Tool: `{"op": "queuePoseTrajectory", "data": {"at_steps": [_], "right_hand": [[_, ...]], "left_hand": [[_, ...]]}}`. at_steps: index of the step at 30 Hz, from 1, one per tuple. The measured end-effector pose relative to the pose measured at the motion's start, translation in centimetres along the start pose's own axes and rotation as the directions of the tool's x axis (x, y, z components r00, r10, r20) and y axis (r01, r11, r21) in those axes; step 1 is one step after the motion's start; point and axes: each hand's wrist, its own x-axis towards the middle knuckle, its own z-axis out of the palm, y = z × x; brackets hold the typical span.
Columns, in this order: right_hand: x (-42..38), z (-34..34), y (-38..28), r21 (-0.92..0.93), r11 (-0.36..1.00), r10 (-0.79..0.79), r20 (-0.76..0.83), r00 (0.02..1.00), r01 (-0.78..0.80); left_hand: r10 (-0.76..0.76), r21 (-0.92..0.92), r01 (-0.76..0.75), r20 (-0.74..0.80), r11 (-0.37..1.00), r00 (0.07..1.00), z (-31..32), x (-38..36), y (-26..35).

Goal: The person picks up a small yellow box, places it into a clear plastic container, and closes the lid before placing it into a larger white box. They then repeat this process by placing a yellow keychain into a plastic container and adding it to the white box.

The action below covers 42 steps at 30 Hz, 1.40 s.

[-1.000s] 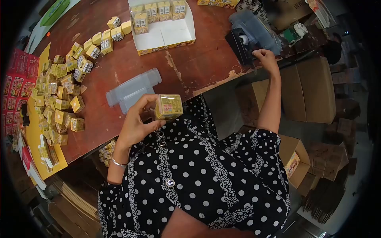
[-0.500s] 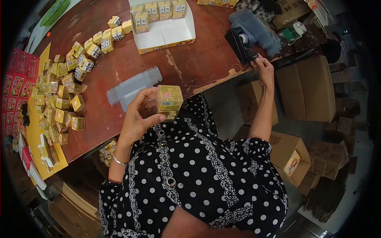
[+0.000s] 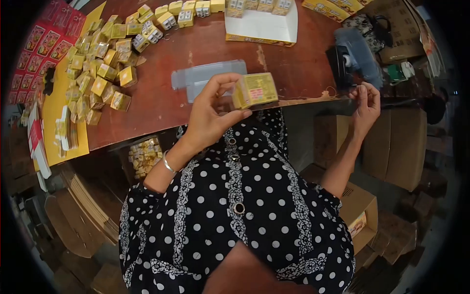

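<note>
My left hand (image 3: 208,117) grips a small yellow box (image 3: 258,90) with a pink-and-white label, held just above the table's front edge. Behind that hand a clear plastic case (image 3: 196,81) lies on the table. My right hand (image 3: 366,105) is at the front end of a black tape dispenser (image 3: 338,66) that has a white roll in it. Its thumb and forefinger are pinched together; whatever they hold is too small to make out.
Many small yellow boxes (image 3: 105,71) are heaped on the table's left side. A white display tray (image 3: 262,29) with yellow boxes stands at the back. Clear plastic sleeves (image 3: 362,54) lie right of the dispenser. Cardboard cartons (image 3: 394,147) stand below on the right.
The camera view has shifted, so the scene sits farther right and higher. The yellow box in my left hand has tilted over. My right hand's fingers have drawn slightly back from the dispenser.
</note>
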Motion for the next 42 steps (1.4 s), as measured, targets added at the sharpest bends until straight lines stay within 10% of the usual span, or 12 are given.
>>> {"op": "queuePoseTrajectory", "data": {"at_steps": [6, 20, 23, 25, 26, 28, 32, 35, 37, 39, 42], "right_hand": [[-9.3, 11.6, -8.1, 0.328, 0.898, 0.102, 0.490, 0.865, -0.292], [-10.6, 14.6, -7.3, 0.221, 0.824, 0.274, 0.649, 0.709, -0.522], [-10.6, 15.1, -7.0, 0.088, 0.920, 0.273, 0.559, 0.783, -0.383], [-10.3, 15.5, -5.9, 0.003, 0.956, -0.274, 0.379, 0.884, 0.295], [-9.8, 15.5, -5.6, 0.005, 0.955, -0.275, 0.380, 0.883, 0.295], [-8.5, 15.0, -4.9, 0.027, 0.751, -0.565, 0.543, 0.621, 0.659], [-7.2, 15.1, -3.9, 0.065, 0.757, -0.528, 0.649, 0.549, 0.650], [-6.8, 15.3, -4.4, 0.011, 0.906, -0.267, 0.790, 0.552, 0.423], [-6.3, 14.8, -4.4, 0.198, 0.904, 0.052, 0.828, 0.558, -0.379], [-3.7, 14.7, -3.9, 0.178, 0.933, 0.043, 0.807, 0.589, -0.313], [-1.1, 15.2, -3.2, -0.125, 0.882, 0.335, 0.845, 0.417, -0.455]], "left_hand": [[0.352, 0.368, -0.298, -0.086, 0.881, 0.932, 0.4, 0.2, -0.4], [0.491, 0.547, -0.402, -0.020, 0.735, 0.871, -0.7, -0.1, -0.3], [0.318, 0.388, -0.260, -0.092, 0.884, 0.944, -0.6, -0.5, -1.1], [0.198, 0.267, -0.161, -0.117, 0.950, 0.973, -0.3, -0.7, -1.1], [0.093, 0.133, -0.080, -0.099, 0.988, 0.991, -0.1, -0.8, -1.0], [-0.010, -0.002, 0.009, -0.068, 1.000, 0.998, -0.1, -0.8, -0.7], [-0.058, -0.036, 0.056, -0.062, 0.998, 0.996, -0.5, -0.4, -0.8], [0.032, 0.080, -0.025, -0.085, 0.996, 0.996, -0.7, -0.4, -1.2], [0.124, 0.198, -0.103, -0.096, 0.975, 0.988, -0.9, -0.2, -1.0], [0.439, 0.616, -0.386, 0.072, 0.687, 0.896, -1.7, 0.5, -0.4], [0.614, 0.672, -0.615, 0.294, 0.412, 0.732, -2.3, 1.7, -1.0]]}}
